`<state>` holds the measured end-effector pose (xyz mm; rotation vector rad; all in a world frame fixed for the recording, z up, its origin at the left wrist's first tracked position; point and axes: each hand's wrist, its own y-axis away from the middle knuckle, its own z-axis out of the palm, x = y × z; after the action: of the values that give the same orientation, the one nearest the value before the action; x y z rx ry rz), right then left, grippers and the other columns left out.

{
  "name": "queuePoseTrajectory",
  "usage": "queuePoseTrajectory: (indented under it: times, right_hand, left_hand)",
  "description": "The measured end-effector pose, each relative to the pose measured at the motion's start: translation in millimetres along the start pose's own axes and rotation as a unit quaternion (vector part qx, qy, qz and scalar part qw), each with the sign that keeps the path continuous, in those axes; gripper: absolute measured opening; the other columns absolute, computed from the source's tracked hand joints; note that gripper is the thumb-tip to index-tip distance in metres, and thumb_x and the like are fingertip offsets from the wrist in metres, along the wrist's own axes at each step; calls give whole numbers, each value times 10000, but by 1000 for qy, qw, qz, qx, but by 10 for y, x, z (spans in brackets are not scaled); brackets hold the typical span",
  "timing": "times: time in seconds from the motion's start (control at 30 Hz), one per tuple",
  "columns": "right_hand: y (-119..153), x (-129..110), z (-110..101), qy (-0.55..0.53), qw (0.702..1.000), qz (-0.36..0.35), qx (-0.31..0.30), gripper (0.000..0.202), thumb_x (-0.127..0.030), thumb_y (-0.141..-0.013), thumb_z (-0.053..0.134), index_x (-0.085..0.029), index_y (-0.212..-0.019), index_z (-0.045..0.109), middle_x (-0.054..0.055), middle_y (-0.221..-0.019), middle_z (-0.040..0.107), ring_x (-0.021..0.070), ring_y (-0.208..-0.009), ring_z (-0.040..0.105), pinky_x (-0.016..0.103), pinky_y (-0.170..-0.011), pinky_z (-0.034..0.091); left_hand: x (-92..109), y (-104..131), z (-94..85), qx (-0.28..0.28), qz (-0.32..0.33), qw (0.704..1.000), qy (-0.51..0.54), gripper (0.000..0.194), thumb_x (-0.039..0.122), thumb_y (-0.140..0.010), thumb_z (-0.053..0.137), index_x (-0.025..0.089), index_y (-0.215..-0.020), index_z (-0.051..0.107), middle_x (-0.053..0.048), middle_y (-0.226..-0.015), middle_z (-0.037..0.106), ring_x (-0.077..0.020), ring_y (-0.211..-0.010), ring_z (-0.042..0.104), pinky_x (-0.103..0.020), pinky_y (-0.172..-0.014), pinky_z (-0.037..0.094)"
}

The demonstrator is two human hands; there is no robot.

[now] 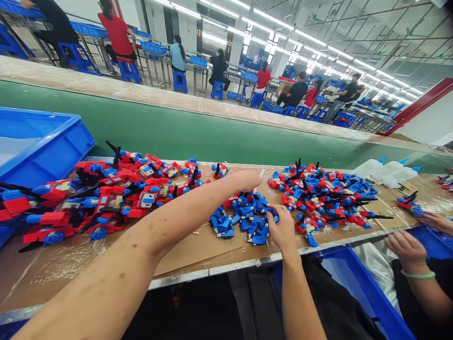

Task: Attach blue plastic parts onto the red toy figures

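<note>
My left arm reaches across the bench, and my left hand is above the far side of a heap of small blue parts; its fingers are hidden. My right hand is at the right edge of that heap, thumb and index finger bent around a blue part. To the left lies a large pile of red and blue toy figures with black pieces. A second pile of red and blue figures sits just right of my right hand. Brown cardboard lies under the blue parts.
A blue bin stands at the far left. Behind the piles runs a green belt. White bottles with blue tips lie at the right. Another person's hands are at the right edge, near a blue bin below the bench.
</note>
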<state>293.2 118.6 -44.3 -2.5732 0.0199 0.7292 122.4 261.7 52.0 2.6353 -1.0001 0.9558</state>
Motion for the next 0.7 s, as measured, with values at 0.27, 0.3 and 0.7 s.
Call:
queuePoseTrajectory:
  times: [0.27,0.3,0.7]
  right_hand:
    - [-630,421,187,37,996,6,-77,172,-310,-866,652,-176,-942,728,98,-933,727,243,-887,646,416,-861,499]
    - [-698,463,215,41,995,11,-92,164,-329,-848,691,-177,-901,723,63,-843,714,212,-807,641,393,-819,506]
    - [-308,-186,71,-388,916,77,73,370,-415,-812,702,-332,-1168,647,25,-1037,654,216,-864,637,421,-811,537]
  left_hand:
    - [-1,80,-775,9,130,977,-167,193,190,-906,596,119,-930,774,-127,-981,758,-252,-1000,682,-373,-971,479]
    - [63,225,-920,34,140,974,-175,212,214,-915,583,123,-943,773,-104,-967,756,-238,-988,685,-362,-965,477]
    - [-226,3789,-966,321,7,915,-245,161,240,-924,638,336,-970,758,51,-938,743,-131,-760,683,-219,-731,525]
